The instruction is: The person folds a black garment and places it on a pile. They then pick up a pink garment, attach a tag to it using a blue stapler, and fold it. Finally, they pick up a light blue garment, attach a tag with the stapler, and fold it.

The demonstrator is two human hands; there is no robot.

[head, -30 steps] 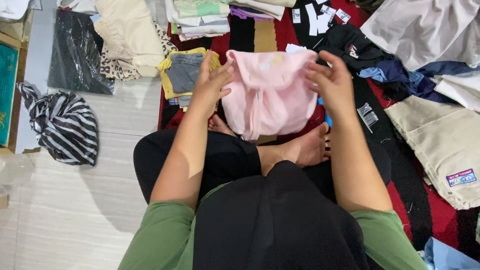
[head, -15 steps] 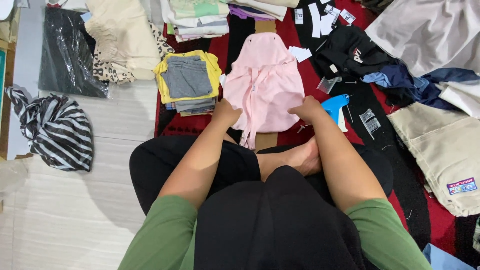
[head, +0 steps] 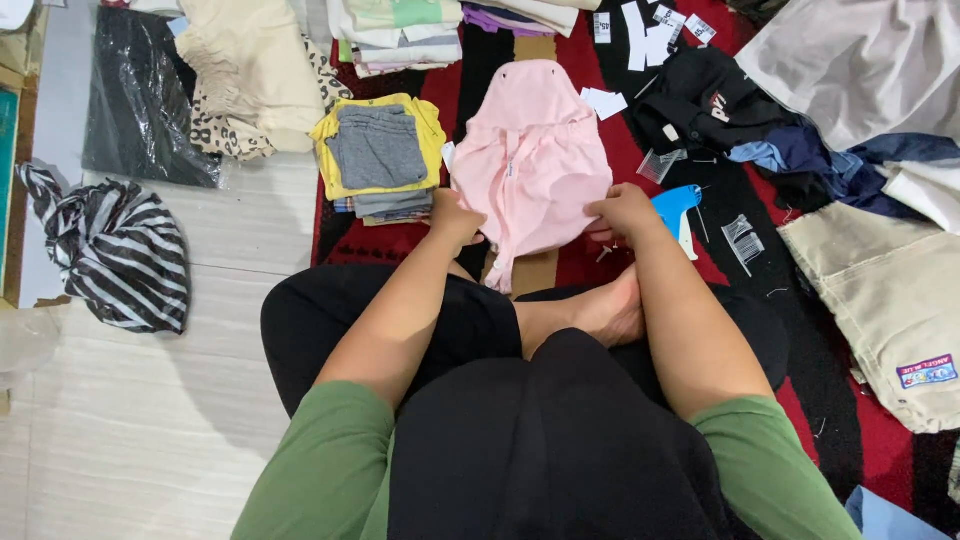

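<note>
A person sits cross-legged on the floor, seen from above, with both hands on a pink garment (head: pixel 530 150) spread flat on a red and black rug (head: pixel 395 240) just ahead of the knees. The left hand (head: pixel 455 215) is closed on the garment's lower left edge, fingers pinching the cloth. The right hand (head: pixel 620 208) is closed on its lower right edge in the same way. The garment's top points away from the person, and a narrow pink strip hangs down from its bottom edge between the hands.

No boxes or bins show; the clothes lie in loose piles. Just left of the garment sits a folded stack (head: pixel 378 150), grey on top of yellow. Beyond it lies a pile of folded pale clothes (head: pixel 400 30). A blue tool (head: pixel 678 205) lies just beside the right hand, with white paper tags (head: pixel 650 25) farther off. Dark clothes (head: pixel 700 100) and beige trousers (head: pixel 890 300) crowd the right side. To the left, the pale floor (head: pixel 130 420) is open past the rug's edge, apart from a striped bag (head: pixel 110 260) and a black plastic packet (head: pixel 140 100).
</note>
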